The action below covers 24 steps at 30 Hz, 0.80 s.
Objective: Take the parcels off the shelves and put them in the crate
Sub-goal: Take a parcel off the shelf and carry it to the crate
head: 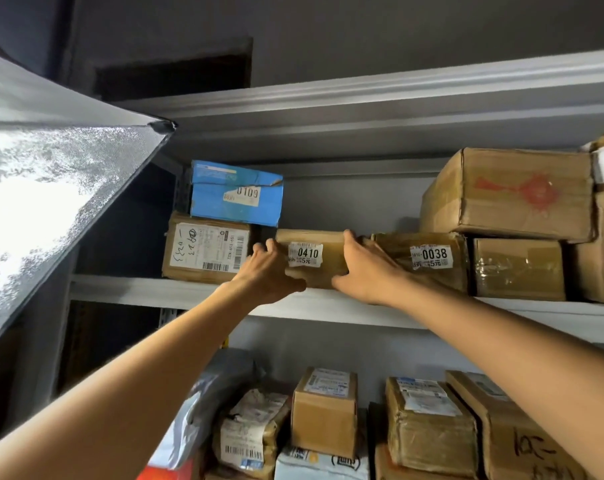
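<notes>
Hands are clasping one parcel between them, up on the upper shelf (137, 289). The left hand (269, 271) is gripping the left end of the parcel labelled 0410 (328, 271), fingers curling round its upper corner and thumb tucking under the bottom front edge. The right hand (366, 271) is gripping the right end the same way, with fingers wrapping over the top corner and thumb pressing in beneath. The parcel is sitting at the front of the shelf board, brown and glossy with tape, its white sticker facing out.

Just to its right, the parcel labelled 0038 (428, 258) is lying against it, the right hand's fingers wedging between the two. A taped box (518, 268) is standing beyond that, and a large cardboard carton (508, 192) with a red smudge is resting on top of both. To the left, a brown box (207, 249) with a shipping label is carrying a blue box (236, 192) marked 0109 — a narrow gap is separating them from the held parcel.

On the level below, more parcels are crowding together, among them a small cardboard box (323, 414) and a grey mailer bag (203, 410).
</notes>
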Available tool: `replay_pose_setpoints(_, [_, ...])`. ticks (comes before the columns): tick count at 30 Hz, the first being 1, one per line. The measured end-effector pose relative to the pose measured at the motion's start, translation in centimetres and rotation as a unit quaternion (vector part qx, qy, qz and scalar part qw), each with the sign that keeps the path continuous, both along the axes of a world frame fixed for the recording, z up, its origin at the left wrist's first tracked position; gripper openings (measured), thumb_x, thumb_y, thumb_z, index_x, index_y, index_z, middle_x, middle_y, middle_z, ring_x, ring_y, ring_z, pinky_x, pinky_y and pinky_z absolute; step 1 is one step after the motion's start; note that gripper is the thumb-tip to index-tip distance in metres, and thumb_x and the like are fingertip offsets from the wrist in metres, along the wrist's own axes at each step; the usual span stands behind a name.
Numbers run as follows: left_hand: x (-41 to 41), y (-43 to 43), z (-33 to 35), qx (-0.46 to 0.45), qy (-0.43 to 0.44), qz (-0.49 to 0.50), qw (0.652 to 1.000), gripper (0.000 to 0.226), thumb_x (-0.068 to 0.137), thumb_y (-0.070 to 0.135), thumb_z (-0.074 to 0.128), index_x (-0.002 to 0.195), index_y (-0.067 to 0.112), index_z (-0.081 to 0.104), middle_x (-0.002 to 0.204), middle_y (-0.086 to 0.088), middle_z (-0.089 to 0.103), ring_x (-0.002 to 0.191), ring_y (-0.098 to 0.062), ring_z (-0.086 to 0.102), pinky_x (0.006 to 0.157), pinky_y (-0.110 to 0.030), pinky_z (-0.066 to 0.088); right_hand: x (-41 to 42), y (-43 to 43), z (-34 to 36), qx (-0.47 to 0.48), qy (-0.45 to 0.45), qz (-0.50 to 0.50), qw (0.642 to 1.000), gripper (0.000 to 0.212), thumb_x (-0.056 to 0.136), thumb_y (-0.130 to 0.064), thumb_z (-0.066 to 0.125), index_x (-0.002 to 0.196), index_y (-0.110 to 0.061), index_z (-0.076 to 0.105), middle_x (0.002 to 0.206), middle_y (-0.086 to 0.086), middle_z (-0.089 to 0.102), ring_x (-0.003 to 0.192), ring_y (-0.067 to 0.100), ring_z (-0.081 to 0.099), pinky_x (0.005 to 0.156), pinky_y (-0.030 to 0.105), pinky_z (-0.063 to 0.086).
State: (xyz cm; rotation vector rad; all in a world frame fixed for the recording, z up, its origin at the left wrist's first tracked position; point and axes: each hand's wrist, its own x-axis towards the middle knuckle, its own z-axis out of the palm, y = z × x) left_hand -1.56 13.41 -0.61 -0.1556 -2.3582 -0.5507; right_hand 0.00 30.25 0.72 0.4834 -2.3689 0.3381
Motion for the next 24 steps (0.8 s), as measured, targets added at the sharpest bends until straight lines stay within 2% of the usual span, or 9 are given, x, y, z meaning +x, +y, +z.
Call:
replay_pose_setpoints(3, [-1.4, 0.2, 0.5, 0.062, -0.002, -0.036, 0.997, 0.102, 0.074, 0.042, 0.079, 0.146, 0.004, 0.018, 0.138, -0.018, 0.041, 0.127, -0.033, 0.043, 0.103, -0.039, 0.039, -0.9, -1.1, 0.7, -0.045, -0.032, -0.020, 0.998, 0.097, 0.087, -0.025, 0.063, 0.152, -0.005, -0.006, 0.146, 0.021, 0.035, 0.131, 0.035, 0.040, 0.099, 0.035, 0.040])
replay_pose_setpoints(5, [-2.0, 0.4, 0.6, 0.113, 0.003, -0.063, 0.992, 0.108, 0.069, 0.044, 0.082, 0.146, 0.001, 0.018, 0.139, -0.019, 0.042, 0.128, -0.033, 0.043, 0.104, -0.039, 0.039, -1.3, -2.0, 0.8, -0.075, -0.050, -0.027, 0.996, 0.096, 0.087, -0.024, 0.062, 0.152, -0.004, -0.006, 0.144, 0.021, 0.037, 0.128, 0.032, 0.044, 0.095, 0.033, 0.043])
replay_pose_setpoints(7, [-2.5, 0.5, 0.6, 0.144, 0.014, -0.075, 0.987, 0.106, 0.067, 0.042, 0.084, 0.142, -0.001, 0.024, 0.139, -0.020, 0.041, 0.127, -0.033, 0.042, 0.103, -0.037, 0.038, -1.6, -2.6, 0.7, -0.110, -0.057, -0.028, 0.992, 0.093, 0.087, -0.023, 0.064, 0.152, -0.002, 0.000, 0.147, 0.018, 0.035, 0.131, 0.029, 0.041, 0.096, 0.030, 0.041])
replay_pose_setpoints(11, [-2.7, 0.4, 0.7, 0.200, 0.006, -0.082, 0.976, 0.086, 0.068, 0.031, 0.084, 0.135, -0.001, 0.039, 0.133, -0.020, 0.043, 0.119, -0.034, 0.047, 0.102, -0.040, 0.044, -1.1, -3.1, 0.6, -0.178, -0.092, -0.001, 0.980, 0.101, 0.085, -0.019, 0.065, 0.152, -0.007, -0.009, 0.159, 0.011, 0.014, 0.144, 0.026, 0.021, 0.111, 0.030, 0.028])
replay_pose_setpoints(13, [-2.7, 0.5, 0.9, 0.220, 0.000, -0.079, 0.972, 0.081, 0.069, 0.027, 0.082, 0.134, -0.001, 0.041, 0.134, -0.020, 0.043, 0.121, -0.035, 0.046, 0.103, -0.043, 0.043, -0.5, -3.1, 0.7, -0.196, -0.108, 0.011, 0.975, 0.097, 0.085, -0.014, 0.065, 0.153, -0.008, -0.004, 0.157, 0.010, 0.017, 0.142, 0.025, 0.024, 0.110, 0.028, 0.028])
replay_pose_setpoints(18, [-2.0, 1.7, 1.0, 0.268, -0.006, -0.075, 0.961, 0.095, 0.068, 0.028, 0.081, 0.140, 0.001, 0.026, 0.139, -0.017, 0.031, 0.128, -0.036, 0.036, 0.107, -0.043, 0.037, 0.8, -2.6, 1.3, -0.228, -0.128, 0.019, 0.965, 0.087, 0.086, -0.007, 0.062, 0.152, -0.010, 0.005, 0.149, 0.010, 0.030, 0.133, 0.024, 0.032, 0.093, 0.022, 0.030])
replay_pose_setpoints(22, [-1.1, 2.7, 1.4, 0.288, 0.007, -0.051, 0.956, 0.094, 0.067, 0.032, 0.080, 0.138, 0.002, 0.025, 0.139, -0.016, 0.032, 0.131, -0.035, 0.032, 0.106, -0.039, 0.031, 1.7, -2.2, 1.5, -0.259, -0.111, 0.007, 0.959, 0.089, 0.083, -0.011, 0.065, 0.152, -0.008, 0.009, 0.151, 0.014, 0.029, 0.136, 0.029, 0.032, 0.108, 0.033, 0.035])
replay_pose_setpoints(24, [-0.3, 3.2, 1.5, 0.299, 0.021, -0.053, 0.953, 0.090, 0.069, 0.033, 0.077, 0.137, 0.002, 0.026, 0.138, -0.015, 0.033, 0.130, -0.034, 0.032, 0.104, -0.039, 0.031, 2.1, -2.1, 1.7, -0.275, -0.101, -0.004, 0.956, 0.087, 0.079, -0.016, 0.068, 0.148, -0.006, 0.016, 0.148, 0.016, 0.033, 0.135, 0.032, 0.035, 0.108, 0.040, 0.037])
